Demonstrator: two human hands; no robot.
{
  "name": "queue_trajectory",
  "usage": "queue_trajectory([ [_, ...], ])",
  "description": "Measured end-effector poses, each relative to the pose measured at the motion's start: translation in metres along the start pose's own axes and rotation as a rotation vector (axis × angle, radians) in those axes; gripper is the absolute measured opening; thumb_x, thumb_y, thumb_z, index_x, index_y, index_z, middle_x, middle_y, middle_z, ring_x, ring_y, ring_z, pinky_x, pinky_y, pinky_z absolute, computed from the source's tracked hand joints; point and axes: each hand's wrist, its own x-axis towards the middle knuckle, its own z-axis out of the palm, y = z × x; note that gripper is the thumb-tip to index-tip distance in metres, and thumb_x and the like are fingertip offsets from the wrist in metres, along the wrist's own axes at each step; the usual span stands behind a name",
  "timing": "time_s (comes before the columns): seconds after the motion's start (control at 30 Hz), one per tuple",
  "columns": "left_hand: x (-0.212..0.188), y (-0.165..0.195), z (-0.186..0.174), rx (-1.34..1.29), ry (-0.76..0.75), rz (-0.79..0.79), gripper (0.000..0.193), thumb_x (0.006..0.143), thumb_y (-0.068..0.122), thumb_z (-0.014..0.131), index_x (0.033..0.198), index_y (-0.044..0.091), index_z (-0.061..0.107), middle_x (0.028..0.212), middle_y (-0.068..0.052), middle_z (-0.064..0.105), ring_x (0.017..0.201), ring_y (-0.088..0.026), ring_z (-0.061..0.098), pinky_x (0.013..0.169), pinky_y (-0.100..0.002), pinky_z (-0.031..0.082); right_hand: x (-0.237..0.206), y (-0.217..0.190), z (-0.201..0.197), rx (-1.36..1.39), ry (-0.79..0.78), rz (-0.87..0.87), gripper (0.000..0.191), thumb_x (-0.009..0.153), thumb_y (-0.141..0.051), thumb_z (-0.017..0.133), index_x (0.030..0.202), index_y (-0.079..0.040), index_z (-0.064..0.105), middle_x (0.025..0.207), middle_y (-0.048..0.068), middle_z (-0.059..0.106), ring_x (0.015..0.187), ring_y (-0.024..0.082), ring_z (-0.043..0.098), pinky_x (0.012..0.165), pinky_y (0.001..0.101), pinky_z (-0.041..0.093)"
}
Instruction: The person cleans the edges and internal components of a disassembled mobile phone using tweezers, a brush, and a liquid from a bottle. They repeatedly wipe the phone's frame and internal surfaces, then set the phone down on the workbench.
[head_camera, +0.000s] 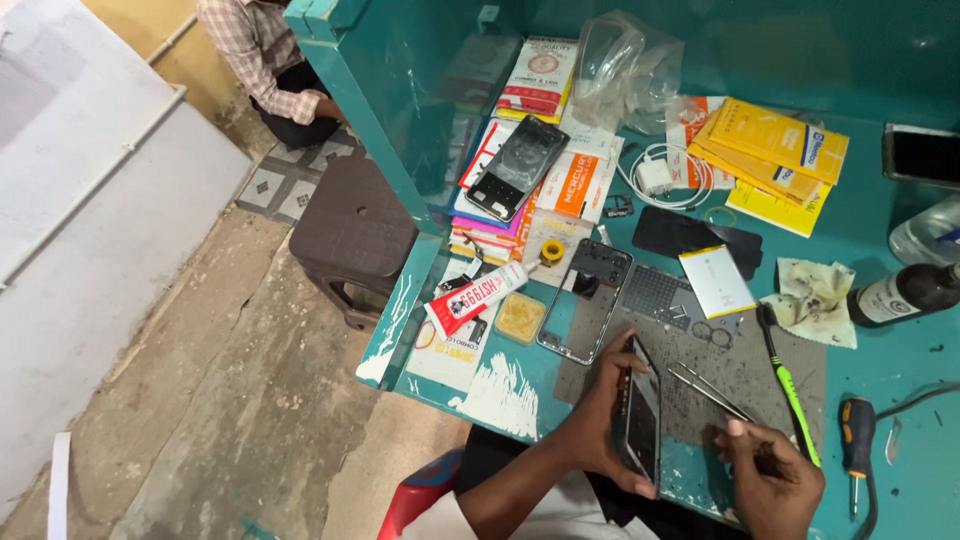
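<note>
— Where is the phone (641, 412) against the hands?
— It stands on edge at the near rim of the desk (900, 340), clasped in the left hand (600, 415): thumb low on the near side, fingers curled over the top and far edge. The right hand (772, 478) is just to its right, apart from it, fingers pressed together on a pair of tweezers (712, 391) whose tips point up and left over the grey mat (740, 370).
— How many of each thing?
— One held phone, one tweezers. On the desk: one bare phone frame (585, 300), one dark phone (518, 167) on a stack of packets, one white battery (716, 281), one green-handled tool (792, 395), one orange-and-black screwdriver (858, 436), one red-and-white glue tube (476, 298), one dark bottle (905, 293), one stained cloth (812, 300)
— Anyone else?
— A person in a checked shirt (250, 45) crouches on the floor beyond a brown stool (352, 235)
</note>
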Motion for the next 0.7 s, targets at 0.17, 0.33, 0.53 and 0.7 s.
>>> queue_trajectory([
  [0.17,0.002,0.009,-0.003,0.039,0.019,-0.012,0.124,0.056,0.069,0.090,0.146,0.009,0.030,0.171,-0.023,0.013,0.156,-0.037,0.020,0.131,-0.047,0.023,0.001,0.002,0.005,0.024,-0.014,-0.065,0.015,0.098,-0.007,0.074,0.103,0.007,0.072,0.076,0.012,0.073,0.069,0.011,0.067,0.065,0.0250,0.053],
  [0.33,0.001,0.010,-0.003,0.110,0.026,-0.007,0.127,0.052,0.071,0.090,0.143,0.008,0.029,0.170,-0.025,0.013,0.156,-0.038,0.020,0.129,-0.046,0.026,0.004,-0.006,0.005,0.085,-0.001,-0.063,0.014,0.100,-0.007,0.073,0.099,0.006,0.069,0.078,0.010,0.072,0.068,0.009,0.064,0.065,0.0238,0.051],
  [0.53,-0.002,0.006,0.006,0.269,0.018,0.022,0.123,0.053,0.066,0.089,0.144,0.008,0.030,0.171,-0.029,0.010,0.160,-0.043,0.014,0.134,-0.050,0.023,0.078,-0.021,-0.031,-0.131,0.272,-0.389,0.033,0.107,-0.007,0.077,0.125,0.011,0.056,0.122,0.016,0.060,0.110,0.019,0.058,0.096,0.0270,0.048],
  [0.7,0.000,0.003,0.004,0.283,0.006,0.048,0.118,0.054,0.065,0.089,0.140,0.007,0.032,0.168,-0.028,0.016,0.159,-0.042,0.019,0.133,-0.051,0.024,0.142,-0.033,-0.034,-0.389,0.353,-0.415,0.080,0.094,-0.020,0.087,0.144,0.020,0.040,0.149,0.030,0.043,0.136,0.037,0.050,0.111,0.0440,0.048],
])
